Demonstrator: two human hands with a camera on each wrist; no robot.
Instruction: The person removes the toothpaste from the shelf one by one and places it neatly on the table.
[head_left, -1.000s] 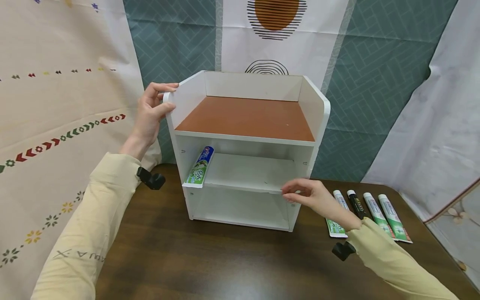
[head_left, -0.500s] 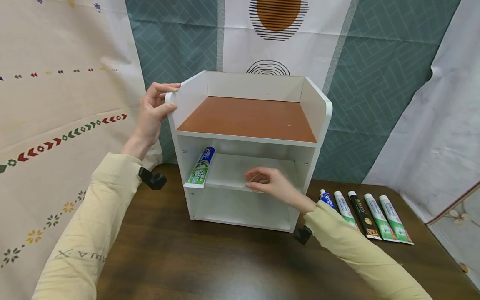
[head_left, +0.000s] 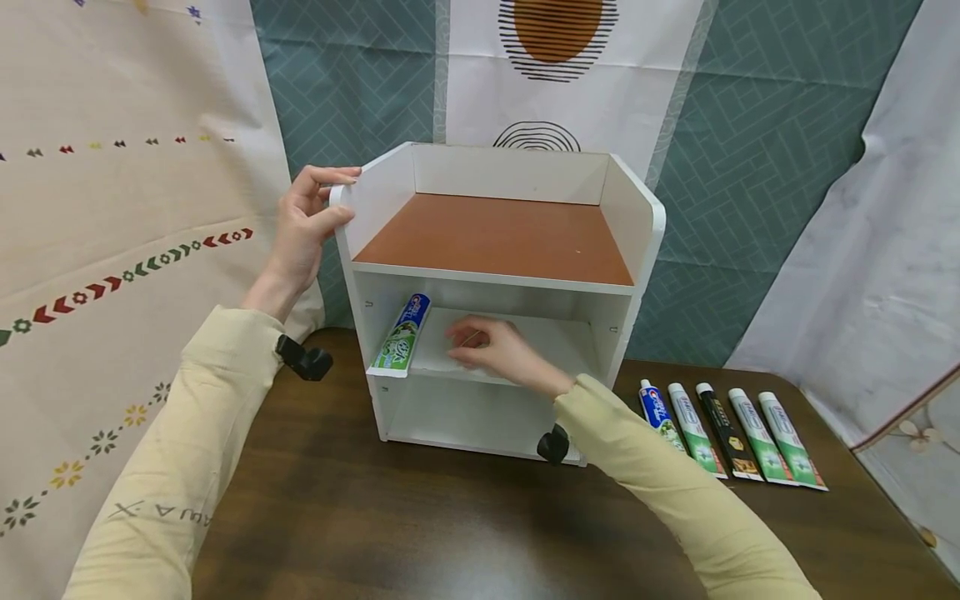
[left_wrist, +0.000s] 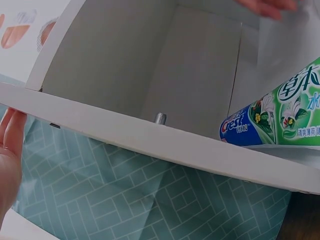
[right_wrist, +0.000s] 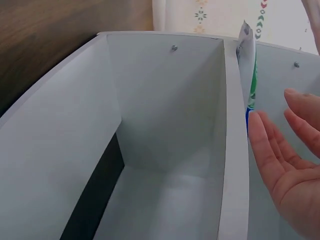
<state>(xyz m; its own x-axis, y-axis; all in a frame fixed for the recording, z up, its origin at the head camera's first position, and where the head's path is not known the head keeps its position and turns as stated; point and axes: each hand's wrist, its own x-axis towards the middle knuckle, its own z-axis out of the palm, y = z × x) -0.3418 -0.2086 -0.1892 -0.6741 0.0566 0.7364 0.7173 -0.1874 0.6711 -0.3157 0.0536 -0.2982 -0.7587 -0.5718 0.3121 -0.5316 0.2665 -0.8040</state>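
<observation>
A white shelf unit point(head_left: 495, 277) with a brown top board stands on the dark wooden table. My left hand point(head_left: 300, 221) grips the upper edge of its left side panel, thumb in front and fingers over the far side. On the left end of the middle shelf board lies a green and blue Crest toothpaste tube point(head_left: 401, 337), cap towards the back. My right hand point(head_left: 491, 346) reaches into that compartment, just right of the tube. In the right wrist view, its fingers point(right_wrist: 267, 150) are loosely bent with nothing between them, close beside the tube.
To the right of the shelf unit several toothpaste tubes lie in a row: a blue and green one point(head_left: 658, 415), a black one point(head_left: 727, 433), and white and green ones point(head_left: 791, 442). Patterned cloths point(head_left: 780, 158) hang behind and at both sides.
My right hand has moved left from the shelf's right front edge into the middle compartment, towards the toothpaste tube. The tubes on the right are more fully uncovered. My left hand keeps its grip.
</observation>
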